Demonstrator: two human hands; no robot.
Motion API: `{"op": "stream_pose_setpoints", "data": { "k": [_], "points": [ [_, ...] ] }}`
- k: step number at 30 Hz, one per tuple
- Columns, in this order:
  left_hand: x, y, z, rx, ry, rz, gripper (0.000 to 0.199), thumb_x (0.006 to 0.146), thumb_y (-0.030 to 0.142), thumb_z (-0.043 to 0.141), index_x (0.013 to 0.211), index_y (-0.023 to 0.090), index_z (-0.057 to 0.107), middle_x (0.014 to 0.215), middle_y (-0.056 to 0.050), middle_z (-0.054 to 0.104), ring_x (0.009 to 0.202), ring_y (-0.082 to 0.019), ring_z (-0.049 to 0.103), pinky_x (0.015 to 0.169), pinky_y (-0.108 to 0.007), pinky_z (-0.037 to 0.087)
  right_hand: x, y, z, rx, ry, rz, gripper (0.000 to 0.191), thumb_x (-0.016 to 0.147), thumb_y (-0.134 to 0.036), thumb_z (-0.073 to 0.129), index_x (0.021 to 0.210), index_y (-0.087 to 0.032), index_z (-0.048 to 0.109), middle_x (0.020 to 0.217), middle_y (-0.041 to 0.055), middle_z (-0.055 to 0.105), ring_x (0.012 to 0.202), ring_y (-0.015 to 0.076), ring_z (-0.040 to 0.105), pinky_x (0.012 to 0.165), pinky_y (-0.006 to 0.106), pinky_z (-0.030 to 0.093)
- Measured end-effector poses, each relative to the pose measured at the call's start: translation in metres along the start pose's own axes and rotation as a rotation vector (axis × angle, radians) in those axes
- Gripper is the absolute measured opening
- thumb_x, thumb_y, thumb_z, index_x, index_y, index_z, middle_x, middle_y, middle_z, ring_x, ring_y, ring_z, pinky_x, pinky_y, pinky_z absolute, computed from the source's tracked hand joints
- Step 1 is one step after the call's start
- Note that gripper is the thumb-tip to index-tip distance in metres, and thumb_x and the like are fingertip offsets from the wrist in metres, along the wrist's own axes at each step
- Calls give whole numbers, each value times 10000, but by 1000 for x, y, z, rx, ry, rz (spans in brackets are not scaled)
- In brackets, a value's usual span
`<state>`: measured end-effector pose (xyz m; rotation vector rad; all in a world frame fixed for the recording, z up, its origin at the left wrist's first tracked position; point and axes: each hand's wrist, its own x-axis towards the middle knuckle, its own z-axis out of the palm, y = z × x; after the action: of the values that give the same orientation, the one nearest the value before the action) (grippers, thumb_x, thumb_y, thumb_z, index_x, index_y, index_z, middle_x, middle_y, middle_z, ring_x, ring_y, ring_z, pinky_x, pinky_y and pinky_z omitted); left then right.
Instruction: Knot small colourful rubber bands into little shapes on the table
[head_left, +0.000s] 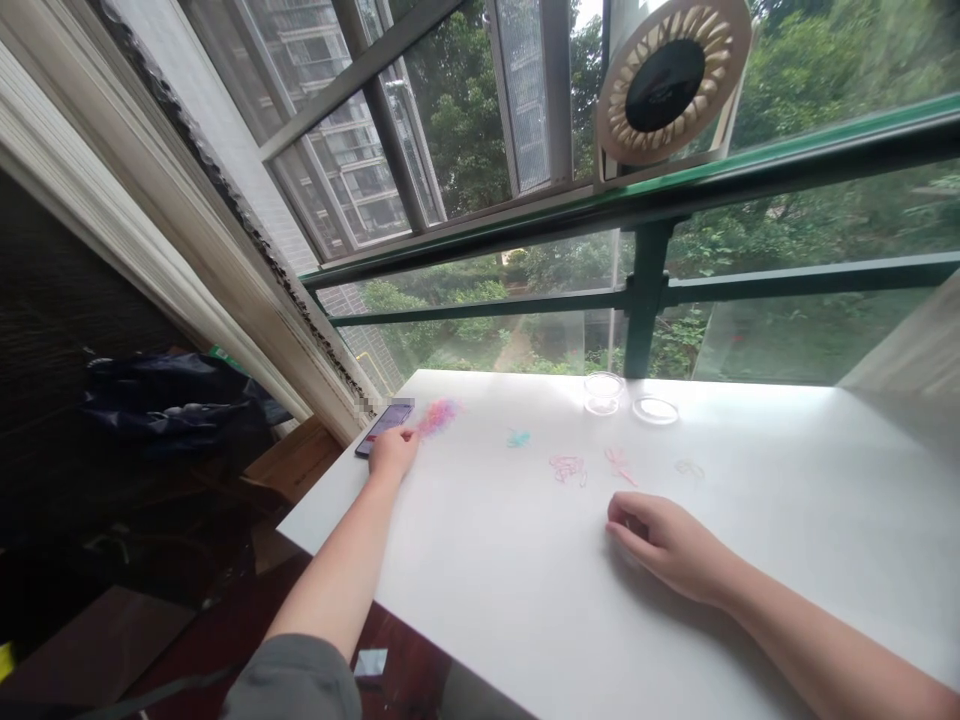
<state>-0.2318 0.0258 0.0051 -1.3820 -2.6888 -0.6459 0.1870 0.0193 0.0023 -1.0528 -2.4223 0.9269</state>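
Observation:
My left hand (394, 451) is over the phone (384, 428) at the table's left edge. Its fingertips are pinched together beside a mixed heap of small pink, orange and purple bands (438, 417); anything between them is too small to see. Resting on the white table (487, 560), my right hand (664, 540) has its fingers curled in towards the thumb, and what they hold, if anything, is hidden. Between the hands lie sorted little piles: turquoise bands (518, 438), pink bands (568, 469), lighter pink bands (619, 465) and pale, whitish bands (689, 467).
A clear round container (603, 394) and a shallow clear round dish or lid (655, 409) stand at the table's far edge. Behind them runs a green window railing (646, 300), with a round fan (667, 85) above. A curtain (172, 220) hangs at the left.

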Motion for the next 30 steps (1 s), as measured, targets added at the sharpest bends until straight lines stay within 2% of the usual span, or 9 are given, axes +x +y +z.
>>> {"op": "stream_pose_setpoints", "data": {
  "k": [5, 9, 12, 16, 19, 21, 23, 26, 30],
  "points": [
    [-6, -2, -6, -103, 73, 34, 229, 743, 349, 547, 835, 197, 690, 839, -55, 716, 807, -209, 646, 708, -279, 466, 0, 2, 2, 3, -2, 1, 188, 861, -301, 405, 712, -196, 453, 671, 2, 526, 612, 141, 454, 575, 258, 357],
    [-20, 19, -7, -342, 66, 142, 231, 750, 337, 552, 838, 155, 664, 795, -58, 710, 721, -179, 653, 671, -264, 492, 0, 4, 3, 8, 6, 1, 190, 862, -301, 408, 710, -196, 452, 670, -1, 528, 608, 136, 444, 567, 253, 350],
    [-41, 57, -6, -515, -73, 364, 227, 764, 334, 553, 824, 144, 660, 774, -53, 706, 675, -157, 649, 643, -246, 505, 0, 3, 3, 30, 15, 3, 177, 856, -291, 421, 715, -195, 466, 672, -4, 530, 606, 132, 441, 564, 250, 344],
    [-75, 125, 1, -630, -215, 635, 211, 784, 346, 573, 826, 166, 674, 749, -39, 700, 649, -137, 639, 555, -210, 485, 2, 3, 2, 110, 39, 12, 145, 843, -267, 445, 725, -190, 478, 653, -15, 513, 581, 117, 422, 543, 241, 328],
    [-95, 169, 12, -738, -309, 767, 189, 784, 333, 595, 832, 169, 674, 741, -36, 701, 629, -122, 633, 566, -206, 494, 3, 6, 2, 209, 82, 9, 110, 833, -240, 463, 737, -188, 479, 632, -29, 481, 570, 106, 407, 540, 235, 331],
    [-105, 187, 23, -809, -337, 811, 180, 773, 324, 617, 826, 161, 670, 746, -41, 701, 630, -120, 630, 582, -212, 501, 4, 8, 2, 294, 128, 18, 102, 829, -228, 472, 736, -187, 466, 634, -34, 466, 568, 100, 410, 536, 229, 338],
    [-111, 194, 33, -870, -324, 816, 171, 763, 315, 634, 808, 153, 664, 744, -47, 699, 630, -122, 627, 596, -223, 508, 4, 10, 3, 392, 159, 41, 100, 840, -232, 464, 752, -187, 459, 633, -38, 458, 549, 92, 421, 522, 222, 347],
    [-119, 191, 45, -914, -314, 830, 154, 745, 303, 658, 778, 152, 654, 725, -48, 696, 627, -127, 623, 611, -242, 514, 5, 13, 4, 494, 222, 55, 94, 846, -249, 472, 779, -184, 462, 647, -34, 465, 531, 84, 431, 507, 217, 362],
    [-123, 182, 49, -933, -370, 889, 136, 721, 286, 689, 758, 161, 648, 711, -42, 694, 635, -133, 626, 613, -251, 511, 5, 14, 5, 539, 277, 72, 80, 824, -254, 522, 832, -184, 484, 669, -27, 483, 549, 86, 444, 513, 215, 379]
  ]
}}
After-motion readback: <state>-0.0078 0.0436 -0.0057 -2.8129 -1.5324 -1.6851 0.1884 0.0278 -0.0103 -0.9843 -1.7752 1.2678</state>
